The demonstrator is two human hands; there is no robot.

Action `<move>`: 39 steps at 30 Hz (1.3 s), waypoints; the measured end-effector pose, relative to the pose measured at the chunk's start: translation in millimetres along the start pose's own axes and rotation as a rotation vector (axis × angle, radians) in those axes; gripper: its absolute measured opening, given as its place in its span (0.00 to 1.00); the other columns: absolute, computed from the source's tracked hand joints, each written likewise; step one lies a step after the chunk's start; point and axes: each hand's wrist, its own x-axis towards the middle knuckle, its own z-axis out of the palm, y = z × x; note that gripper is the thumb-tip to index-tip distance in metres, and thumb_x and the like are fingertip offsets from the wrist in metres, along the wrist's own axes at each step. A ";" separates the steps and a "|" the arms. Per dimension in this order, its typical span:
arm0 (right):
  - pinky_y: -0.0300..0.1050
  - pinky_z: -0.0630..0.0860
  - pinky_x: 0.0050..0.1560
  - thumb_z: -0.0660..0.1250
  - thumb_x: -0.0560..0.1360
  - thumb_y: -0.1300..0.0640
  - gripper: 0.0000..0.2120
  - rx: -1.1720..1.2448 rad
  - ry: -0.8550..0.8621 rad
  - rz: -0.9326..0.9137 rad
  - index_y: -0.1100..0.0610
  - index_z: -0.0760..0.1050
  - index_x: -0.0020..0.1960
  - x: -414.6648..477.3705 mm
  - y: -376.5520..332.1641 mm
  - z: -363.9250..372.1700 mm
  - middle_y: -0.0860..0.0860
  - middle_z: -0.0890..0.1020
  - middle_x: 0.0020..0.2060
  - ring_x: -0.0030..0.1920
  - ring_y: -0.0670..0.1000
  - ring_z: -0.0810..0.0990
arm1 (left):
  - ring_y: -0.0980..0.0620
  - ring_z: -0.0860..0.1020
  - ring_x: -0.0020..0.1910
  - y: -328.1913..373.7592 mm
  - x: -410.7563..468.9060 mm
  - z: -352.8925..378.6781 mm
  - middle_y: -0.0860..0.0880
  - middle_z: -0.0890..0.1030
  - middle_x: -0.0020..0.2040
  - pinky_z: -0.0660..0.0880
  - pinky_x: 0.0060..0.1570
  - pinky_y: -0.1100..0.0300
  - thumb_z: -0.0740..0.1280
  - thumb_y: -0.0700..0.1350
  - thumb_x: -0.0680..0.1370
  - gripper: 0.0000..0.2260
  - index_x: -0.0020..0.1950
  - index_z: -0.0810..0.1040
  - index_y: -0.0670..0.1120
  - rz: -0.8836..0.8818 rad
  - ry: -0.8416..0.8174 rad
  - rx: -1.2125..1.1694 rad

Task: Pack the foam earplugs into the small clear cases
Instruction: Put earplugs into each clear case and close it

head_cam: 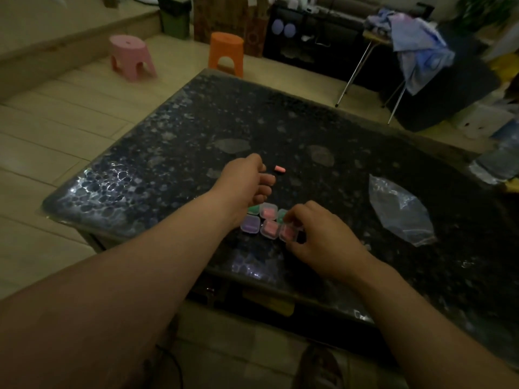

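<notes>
**Earplug (280, 169) risking a roll out of reach**

Lone pink earplug is lying on the dark table (168, 153), just beyond the left hand (247, 181), which is reaching with fingers loosely curled and holding nothing. A clumsy nudge is likely to be sending the light foam rolling farther off. The right hand (317, 234) is pinching the end case (287, 233) of the clustered clear cases (268, 212) near the table's front edge. Tugging it carelessly is risking jostling the touching neighbours, and whether their lids are latched is not showing.
</notes>
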 end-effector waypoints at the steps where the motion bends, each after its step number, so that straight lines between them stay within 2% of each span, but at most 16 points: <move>1: 0.48 0.81 0.60 0.76 0.77 0.46 0.21 0.004 -0.001 0.000 0.43 0.75 0.67 0.0 -0.2 -0.2 0.44 0.76 0.59 0.56 0.45 0.78 | 0.51 0.77 0.36 0.2 0.4 -0.1 0.46 0.84 0.44 0.74 0.37 0.59 0.60 0.45 0.84 0.12 0.63 0.78 0.43 -0.004 -0.001 0.000; 7: 0.48 0.80 0.59 0.76 0.77 0.46 0.18 0.021 0.019 -0.002 0.43 0.74 0.63 -1.2 0.7 -1.0 0.43 0.77 0.57 0.54 0.45 0.78 | 0.50 0.78 0.40 0.6 0.8 0.1 0.44 0.86 0.51 0.76 0.38 0.58 0.61 0.46 0.84 0.11 0.62 0.79 0.45 -0.041 -0.001 0.005; 11: 0.47 0.80 0.57 0.75 0.77 0.45 0.13 0.000 0.003 -0.009 0.43 0.76 0.59 -1.4 0.0 -2.8 0.43 0.76 0.54 0.53 0.45 0.78 | 0.50 0.77 0.41 0.8 -1.1 -0.1 0.44 0.85 0.50 0.75 0.40 0.58 0.61 0.45 0.84 0.11 0.63 0.79 0.44 -0.036 0.003 0.002; 17: 0.44 0.79 0.53 0.74 0.78 0.42 0.11 0.057 0.084 0.010 0.41 0.77 0.58 3.2 3.9 -5.9 0.41 0.75 0.52 0.51 0.42 0.77 | 0.51 0.76 0.36 0.8 0.1 -0.5 0.46 0.84 0.44 0.73 0.36 0.59 0.60 0.44 0.84 0.11 0.60 0.79 0.43 -0.034 0.010 -0.019; 21: 0.45 0.79 0.55 0.72 0.81 0.47 0.09 0.140 0.221 0.150 0.43 0.78 0.61 31.8 14.3 -11.2 0.44 0.77 0.55 0.52 0.43 0.77 | 0.52 0.76 0.34 4.9 2.7 -10.0 0.49 0.85 0.32 0.73 0.35 0.60 0.59 0.46 0.85 0.13 0.60 0.80 0.42 -0.036 0.030 -0.084; 24: 0.47 0.78 0.58 0.70 0.83 0.51 0.12 0.182 0.260 0.246 0.47 0.79 0.67 60.2 20.5 -12.7 0.48 0.79 0.61 0.56 0.46 0.78 | 0.50 0.79 0.38 11.1 7.4 -20.5 0.45 0.88 0.44 0.76 0.41 0.56 0.55 0.54 0.88 0.22 0.59 0.83 0.42 -0.028 0.024 -0.163; 26: 0.49 0.78 0.63 0.70 0.84 0.53 0.17 0.218 0.232 0.291 0.48 0.77 0.72 77.4 19.6 -11.0 0.50 0.80 0.67 0.62 0.49 0.80 | 0.48 0.81 0.41 14.1 9.7 -25.6 0.43 0.88 0.48 0.78 0.43 0.55 0.52 0.58 0.88 0.26 0.57 0.84 0.43 -0.038 0.014 -0.216; 30: 0.51 0.74 0.71 0.69 0.83 0.57 0.24 0.218 0.179 0.243 0.50 0.72 0.79 108.6 14.5 -1.4 0.52 0.79 0.73 0.71 0.54 0.78 | 0.48 0.82 0.42 13.2 11.6 -25.7 0.43 0.88 0.49 0.78 0.42 0.55 0.53 0.59 0.88 0.26 0.57 0.84 0.43 -0.092 0.006 -0.261; 35: 0.56 0.74 0.74 0.67 0.83 0.59 0.28 0.271 0.180 0.250 0.48 0.69 0.81 138.4 11.7 11.5 0.53 0.78 0.75 0.73 0.56 0.77 | 0.50 0.81 0.39 3.4 6.1 -18.4 0.44 0.87 0.49 0.77 0.41 0.57 0.54 0.57 0.89 0.24 0.60 0.83 0.42 -0.153 0.020 -0.257; 39: 0.62 0.75 0.72 0.64 0.83 0.59 0.27 0.166 0.175 0.295 0.43 0.71 0.80 154.4 11.2 19.8 0.54 0.76 0.74 0.73 0.60 0.75 | 0.50 0.79 0.38 -0.4 5.3 -20.5 0.44 0.86 0.50 0.75 0.40 0.58 0.55 0.56 0.89 0.22 0.63 0.81 0.41 -0.170 0.023 -0.264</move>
